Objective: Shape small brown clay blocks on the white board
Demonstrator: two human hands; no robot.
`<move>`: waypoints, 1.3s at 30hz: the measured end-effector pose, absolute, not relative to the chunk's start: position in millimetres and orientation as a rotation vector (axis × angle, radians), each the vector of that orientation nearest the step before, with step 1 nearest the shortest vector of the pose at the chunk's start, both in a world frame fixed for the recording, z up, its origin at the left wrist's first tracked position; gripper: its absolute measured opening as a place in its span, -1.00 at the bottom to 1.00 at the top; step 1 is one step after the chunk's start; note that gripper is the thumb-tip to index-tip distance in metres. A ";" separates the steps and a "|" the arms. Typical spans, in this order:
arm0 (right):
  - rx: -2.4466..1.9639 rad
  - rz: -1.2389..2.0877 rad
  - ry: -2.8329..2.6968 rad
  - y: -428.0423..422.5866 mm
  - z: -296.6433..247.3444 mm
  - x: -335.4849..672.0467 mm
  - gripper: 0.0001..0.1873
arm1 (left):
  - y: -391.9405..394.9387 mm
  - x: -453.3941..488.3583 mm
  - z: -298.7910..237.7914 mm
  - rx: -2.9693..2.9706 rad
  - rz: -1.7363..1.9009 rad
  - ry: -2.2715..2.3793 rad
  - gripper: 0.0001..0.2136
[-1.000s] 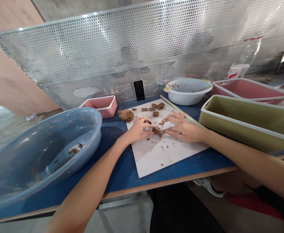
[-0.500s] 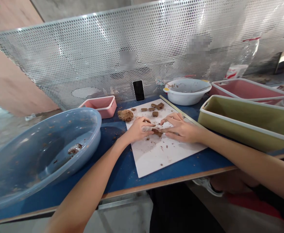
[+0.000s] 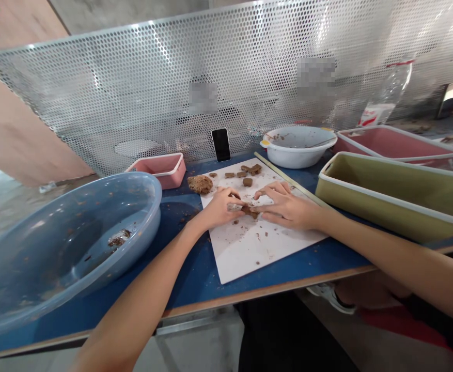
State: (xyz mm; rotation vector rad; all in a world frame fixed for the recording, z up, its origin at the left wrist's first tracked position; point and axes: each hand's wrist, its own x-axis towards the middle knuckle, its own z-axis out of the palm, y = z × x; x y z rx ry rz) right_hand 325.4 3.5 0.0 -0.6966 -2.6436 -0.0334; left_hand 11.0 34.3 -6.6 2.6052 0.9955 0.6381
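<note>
A small brown piece of clay [image 3: 252,212] lies on a white board [image 3: 234,258], between the fingertips of both hands. My left hand [image 3: 222,205] pinches its left end, thumb and fingers close together. From the other side, my right hand [image 3: 288,206] has its index finger on the clay and its thumb low beside it. The other right fingers are bent and raised. Part of the clay is hidden by the fingers. Behind the hands sit several shaped clay pieces [image 3: 247,182]. A rough brown lump [image 3: 200,184] rests at the board's back left corner.
A big blue basin [image 3: 154,206] stands left, with a small pink tub [image 3: 180,173] behind. A phone [image 3: 221,144] leans against the perforated metal screen [image 3: 133,93]. At right are a white basin [image 3: 299,155], a yellowish stick [image 3: 276,168], a green trough [image 3: 365,206], a pink tub [image 3: 400,155] and a bottle [image 3: 389,98].
The fingers of both hands have shifted very slightly around the clay, the left fingertips curling a little more. Everything else stays where it was.
</note>
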 end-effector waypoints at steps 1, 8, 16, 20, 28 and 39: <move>-0.707 -0.045 -2.635 3.3 0.3 325.2 -0.49 | 34.1 11.1 -6.4 2.605 0.637 0.993 -0.76; -0.703 -0.041 -2.667 2.6 -0.8 322.3 -0.50 | 35.8 10.9 -8.4 2.602 0.658 0.969 -0.76; -0.709 0.004 -2.698 2.8 -1.7 320.1 -0.46 | 36.6 10.4 -8.7 2.607 0.663 0.964 -0.78; -0.770 -0.043 -2.652 3.1 -3.3 318.4 -0.43 | 36.8 10.1 -9.1 2.598 0.666 0.970 -0.77; -0.840 -0.091 -2.602 2.1 -4.7 314.8 -0.46 | 36.7 10.0 -8.3 2.568 0.646 0.960 -0.74; -0.990 -0.086 -2.357 8.4 -15.1 312.1 -0.56 | 30.3 9.4 3.6 2.475 0.687 1.011 -0.71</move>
